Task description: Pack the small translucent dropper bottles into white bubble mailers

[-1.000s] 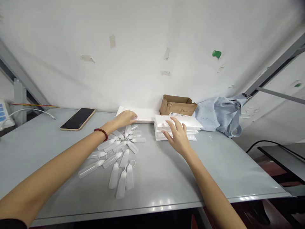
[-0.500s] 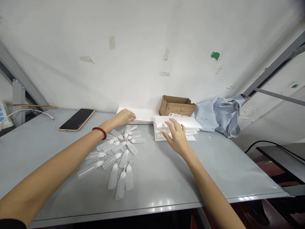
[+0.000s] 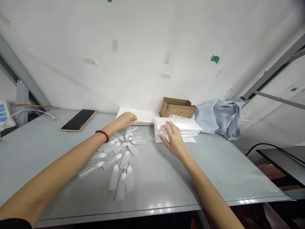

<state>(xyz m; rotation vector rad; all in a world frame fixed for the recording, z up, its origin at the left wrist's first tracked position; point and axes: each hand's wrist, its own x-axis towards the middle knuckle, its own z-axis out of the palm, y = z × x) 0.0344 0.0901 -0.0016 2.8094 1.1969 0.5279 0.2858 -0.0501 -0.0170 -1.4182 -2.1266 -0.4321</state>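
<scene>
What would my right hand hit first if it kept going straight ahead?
The stack of white plastic bags; your right hand seems to touch its near edge already, though depth is unclear.

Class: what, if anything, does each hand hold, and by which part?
Nothing clearly gripped: the left hand rests on the white stack, near edge; the right hand lies spread on the bag stack, near left corner.

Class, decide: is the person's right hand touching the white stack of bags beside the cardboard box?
Touching. The head view shows the right hand with fingers laid on the front left edge of the stack of bags.
</scene>
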